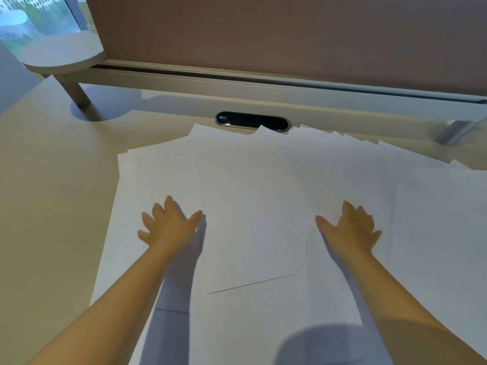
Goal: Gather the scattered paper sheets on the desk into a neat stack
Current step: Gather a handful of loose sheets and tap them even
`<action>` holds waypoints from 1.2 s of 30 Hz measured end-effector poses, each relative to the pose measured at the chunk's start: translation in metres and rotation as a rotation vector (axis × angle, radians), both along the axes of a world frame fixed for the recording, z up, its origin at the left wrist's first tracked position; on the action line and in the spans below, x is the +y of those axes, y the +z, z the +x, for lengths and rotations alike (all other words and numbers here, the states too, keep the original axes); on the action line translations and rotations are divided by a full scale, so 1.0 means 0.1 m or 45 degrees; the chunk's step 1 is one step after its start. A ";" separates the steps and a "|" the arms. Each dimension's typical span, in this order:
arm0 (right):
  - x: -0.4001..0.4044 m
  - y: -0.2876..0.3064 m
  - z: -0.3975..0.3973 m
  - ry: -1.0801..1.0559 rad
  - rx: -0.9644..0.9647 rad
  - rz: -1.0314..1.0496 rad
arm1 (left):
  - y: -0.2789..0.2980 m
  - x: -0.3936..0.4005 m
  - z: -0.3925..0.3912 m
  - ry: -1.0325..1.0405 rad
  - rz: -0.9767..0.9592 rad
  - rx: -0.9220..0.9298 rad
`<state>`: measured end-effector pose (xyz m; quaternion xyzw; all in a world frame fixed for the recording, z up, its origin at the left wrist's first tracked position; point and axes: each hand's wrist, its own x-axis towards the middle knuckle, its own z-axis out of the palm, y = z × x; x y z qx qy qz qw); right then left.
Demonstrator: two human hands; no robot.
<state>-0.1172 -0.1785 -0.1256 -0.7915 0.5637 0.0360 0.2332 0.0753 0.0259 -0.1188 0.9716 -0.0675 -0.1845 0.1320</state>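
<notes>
Several white paper sheets lie overlapping and fanned out across the pale desk, reaching from the left-centre to the right edge of the view. My left hand is spread flat with straight fingers over the left sheets. My right hand is spread the same way over the sheets right of centre. Neither hand holds anything. Whether the palms touch the paper or hover just above it I cannot tell. The sheets' near edges run out of view at the bottom.
A black oval cable port sits in the desk just behind the papers, one sheet corner overlapping it. A raised shelf on metal legs spans the back under a brown partition. Bare desk lies to the left.
</notes>
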 end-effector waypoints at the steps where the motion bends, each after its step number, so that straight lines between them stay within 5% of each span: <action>1: -0.01 -0.01 -0.02 -0.050 0.056 0.035 | -0.03 0.06 0.01 0.024 0.054 0.035; 13: 0.09 0.00 -0.02 0.289 -0.172 -0.026 | 0.05 -0.03 -0.05 0.014 -0.019 -0.021; 16: 0.08 0.02 -0.05 0.105 -0.517 0.027 | 0.09 -0.05 -0.05 0.023 -0.113 -0.070; 21: -0.08 0.01 -0.07 -0.248 -0.325 0.029 | 0.12 0.14 0.11 0.239 -0.104 -0.018; 25: -0.17 0.05 0.00 -0.504 -0.551 0.165 | 0.05 0.25 0.19 0.252 -0.222 0.190; 30: -0.18 0.09 -0.05 -0.453 -0.654 0.115 | 0.06 0.18 0.18 0.363 -0.542 0.266; 36: -0.18 0.12 -0.11 -0.405 -0.764 0.079 | 0.02 0.35 0.29 0.508 -0.481 0.279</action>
